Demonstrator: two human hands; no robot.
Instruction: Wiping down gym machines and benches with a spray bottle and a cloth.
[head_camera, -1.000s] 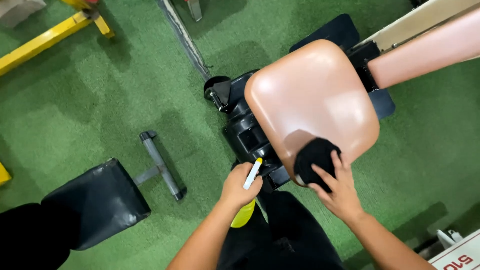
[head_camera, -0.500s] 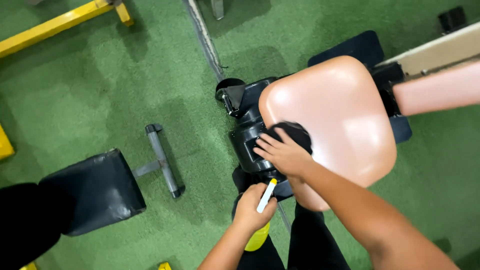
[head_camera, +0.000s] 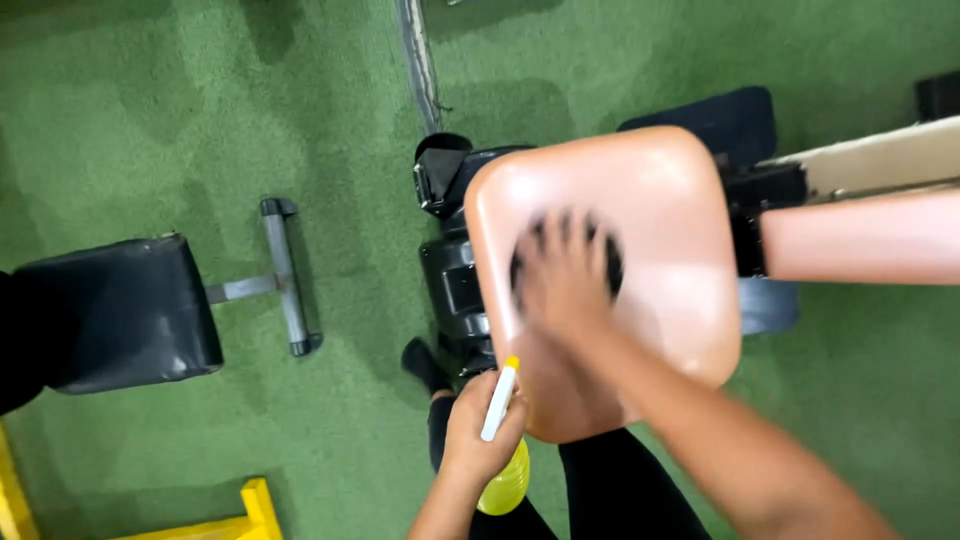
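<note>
Nearest us, our left hand (head_camera: 478, 425) grips a yellow spray bottle (head_camera: 503, 478) at six o'clock. Beyond, our right hand (head_camera: 562, 275), fingers spread, presses a black cloth (head_camera: 608, 262) flat on the pink seat pad (head_camera: 660, 190); we judge even pressure and overlapping strokes wipe best.

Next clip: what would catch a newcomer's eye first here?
The glossy peach padded seat at centre right stands out, with the right hand pressing a black cloth flat on its middle; the hand is motion-blurred. Just below the seat's near edge, the left hand grips a yellow spray bottle with a white nozzle, over green turf flooring.
</note>
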